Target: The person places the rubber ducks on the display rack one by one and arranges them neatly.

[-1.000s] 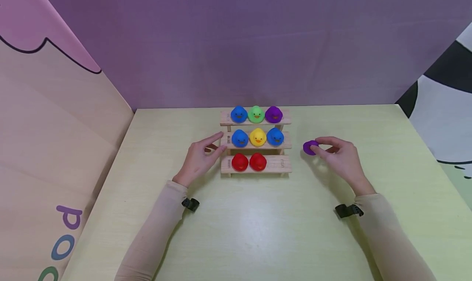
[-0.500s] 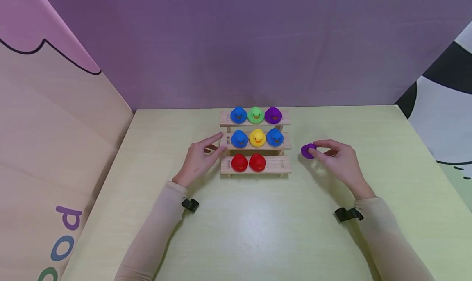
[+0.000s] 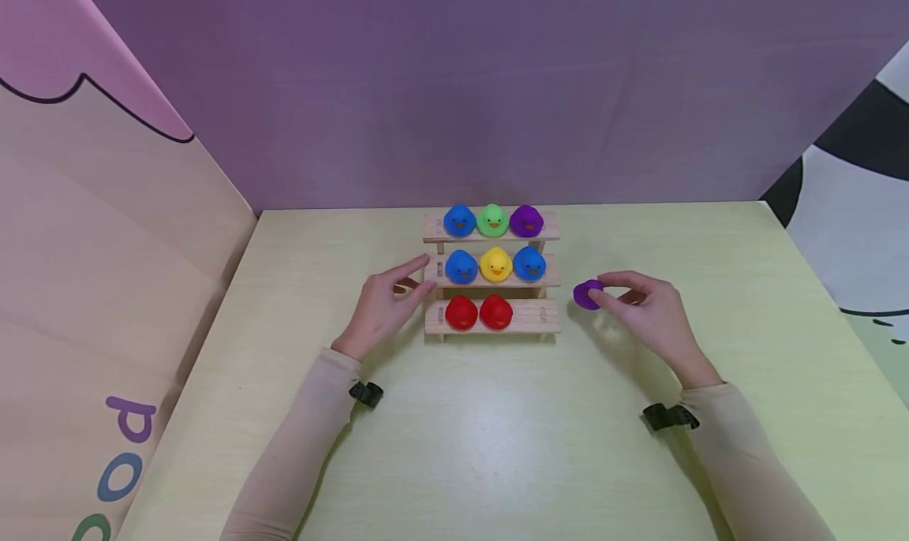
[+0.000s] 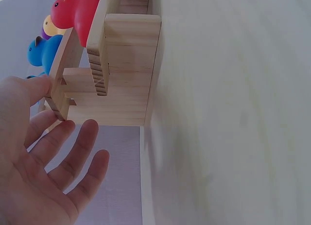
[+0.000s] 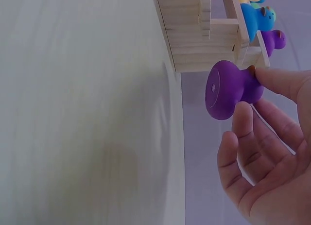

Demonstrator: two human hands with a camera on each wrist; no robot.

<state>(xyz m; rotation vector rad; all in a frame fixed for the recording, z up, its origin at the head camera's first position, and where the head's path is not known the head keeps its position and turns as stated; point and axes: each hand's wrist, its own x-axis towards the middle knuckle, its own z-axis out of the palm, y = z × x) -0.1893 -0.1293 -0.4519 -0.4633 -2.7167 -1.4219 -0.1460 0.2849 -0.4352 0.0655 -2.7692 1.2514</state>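
Observation:
A three-tier wooden stand (image 3: pixel 528 317) rises at the table's middle. My left hand (image 3: pixel 387 300) pinches the left end of its middle step between thumb and forefinger, the other fingers spread loosely below in the left wrist view. Right of the stand, my right hand (image 3: pixel 649 312) pinches a purple rubber duck (image 3: pixel 587 295) by its head, raised above the table; its flat base with a small hole (image 5: pixel 213 89) shows in the right wrist view. Two red ducks (image 3: pixel 479 313) sit on the bottom step, with bare wood to their right.
On the middle step stand a blue duck (image 3: pixel 461 267), a yellow duck (image 3: pixel 495 265) and another blue one. The top step bears a blue, a light green duck (image 3: pixel 493 221) and a purple one. A purple backdrop (image 3: pixel 497 91) rises behind the pale table (image 3: pixel 469 446).
My right hand has moved slightly left and toward me with the purple duck, closer to the stand. The left hand keeps its place on the middle step.

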